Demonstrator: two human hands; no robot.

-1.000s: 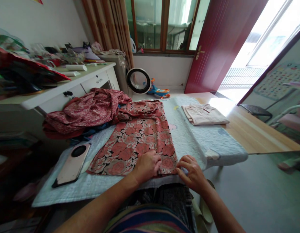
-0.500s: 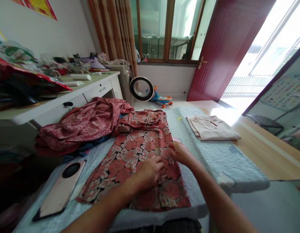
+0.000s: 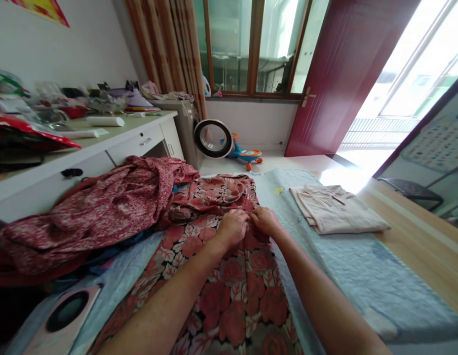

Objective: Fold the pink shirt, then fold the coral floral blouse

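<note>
A garment with large red flowers on black and beige [image 3: 229,291] lies spread on the pale blue quilted cover [image 3: 362,266], its far part bunched in folds. My left hand [image 3: 233,228] is closed, its fingers pinching the garment just in front of those folds. Close beside it, nearly touching, my right hand [image 3: 265,221] is also closed on the same cloth near its right edge. The fingertips of both hands are partly hidden in the fabric.
Crumpled red patterned clothes [image 3: 103,207] are heaped at left, with a pink phone [image 3: 62,320] in front. A folded cream garment [image 3: 340,212] lies at right. Behind stand a cluttered white counter [image 3: 140,140], a washing machine with its round door [image 3: 213,139] open, and a toy car [image 3: 247,155].
Both hands have moved away from me along the garment, up to the bunched folds. They have come closer together, the left hand shifting most. The camera view has moved forward.
</note>
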